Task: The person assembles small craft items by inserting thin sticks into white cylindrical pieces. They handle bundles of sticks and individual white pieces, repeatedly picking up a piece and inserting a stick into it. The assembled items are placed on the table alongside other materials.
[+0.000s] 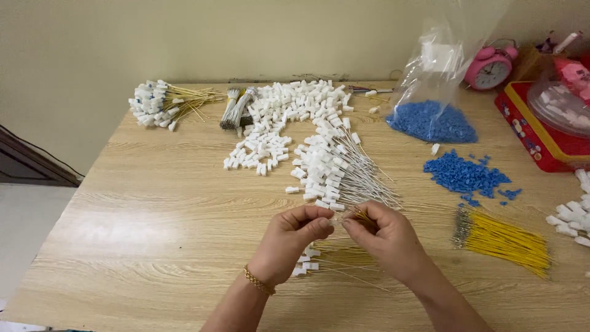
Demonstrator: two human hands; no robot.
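L hand & R hand pinched shut on thin wires: light, bendy; prob best gripped nr the ends, beside fingertips.

A pink alarm clock stands at the upper right, beside a red tin; a clear bag of blue beads sits just left.
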